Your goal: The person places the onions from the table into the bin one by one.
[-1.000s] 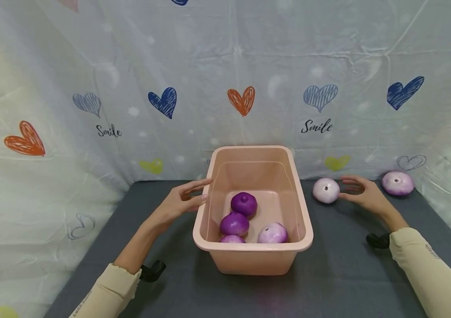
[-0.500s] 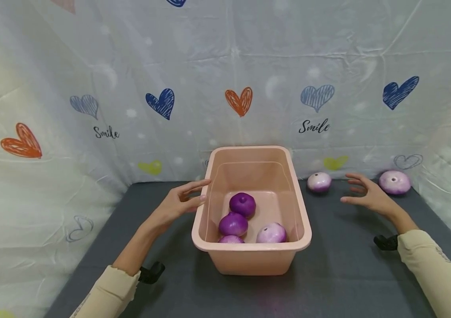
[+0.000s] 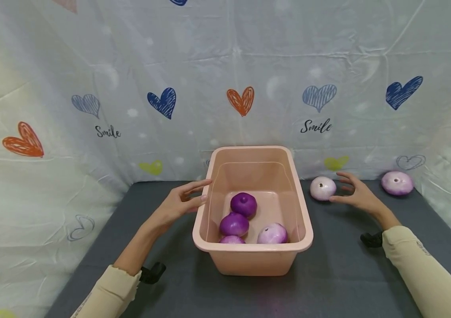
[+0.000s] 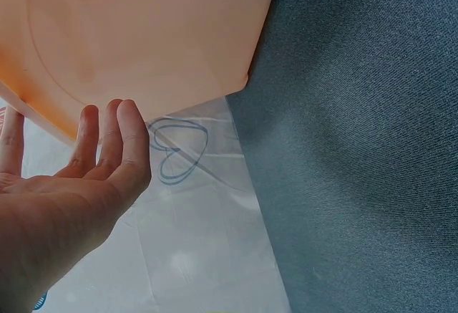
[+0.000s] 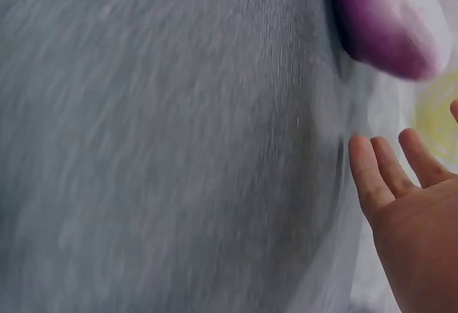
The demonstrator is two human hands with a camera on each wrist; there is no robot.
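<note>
In the head view, a pink plastic tub (image 3: pixel 254 247) stands in the middle, with several purple onions (image 3: pixel 234 224) lying in it. My left hand (image 3: pixel 175 205) rests its fingertips against the tub's left rim, fingers extended; the left wrist view shows them along the outer wall. Right of the tub, a pale purple onion (image 3: pixel 322 188) lies on the table. Close beside its right side is my right hand (image 3: pixel 358 194), fingers spread and loosely bent, nothing between them. The right wrist view shows a gap between these fingers and the onion (image 5: pixel 393 19).
Another pale onion (image 3: pixel 397 183) lies at the far right corner of the dark grey tabletop (image 3: pixel 340 274). Behind the table hangs a pale curtain (image 3: pixel 201 57) printed with hearts. A black strap piece sits at each wrist.
My right hand drew back to the right, then came left again beside the onion. That onion rolled away to the back left, then partway back. The left hand stayed at the tub.
</note>
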